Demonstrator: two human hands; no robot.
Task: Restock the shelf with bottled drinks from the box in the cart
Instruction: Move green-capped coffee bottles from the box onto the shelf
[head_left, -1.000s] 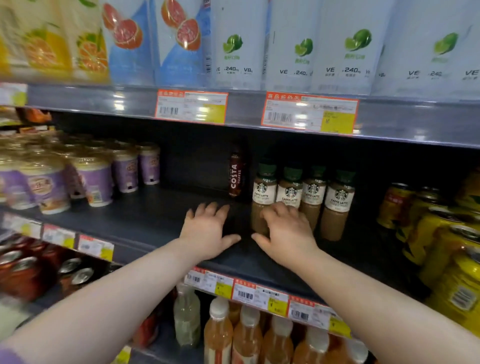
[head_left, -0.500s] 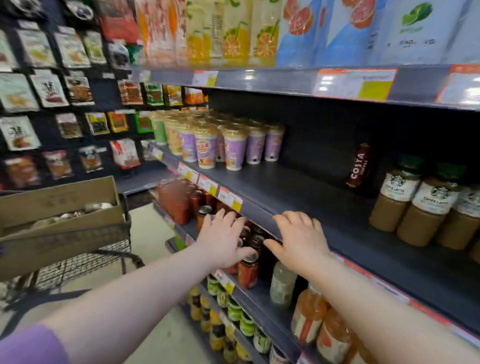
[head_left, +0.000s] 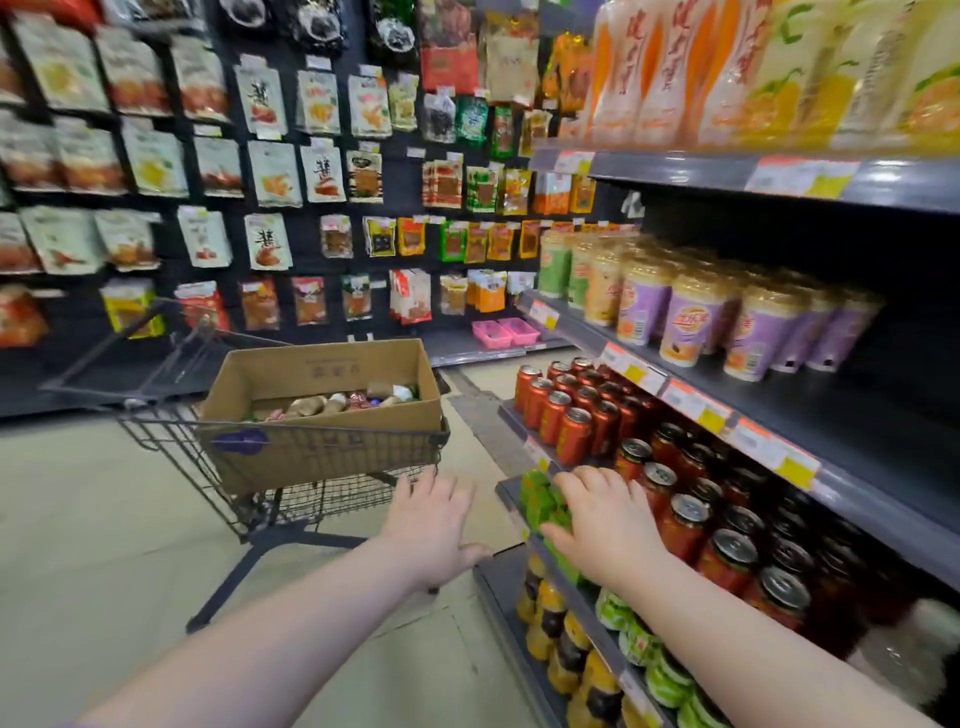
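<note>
A brown cardboard box (head_left: 322, 447) sits in a dark wire cart (head_left: 291, 499) at centre left, with several bottled drinks (head_left: 337, 402) lying inside it. My left hand (head_left: 428, 525) is stretched out, fingers straight and empty, just in front of the cart's near corner. My right hand (head_left: 602, 519) is also flat and empty, held in front of the shelf unit's lower tiers. The dark shelf (head_left: 852, 431) on the right has a bare stretch beyond the purple cups.
Purple and yellow cups (head_left: 691, 317) stand on the shelf's left part. Red cans (head_left: 597, 410) fill the tier below, green and yellow bottles (head_left: 571, 639) the lowest tiers. A wall of hanging snack packets (head_left: 270, 171) is behind the cart. Beige floor (head_left: 78, 545) lies at left.
My view has swung left from the shelf's coffee bottles to the cart and box. Both hands have left the shelf and moved down and left toward the cart, still empty.
</note>
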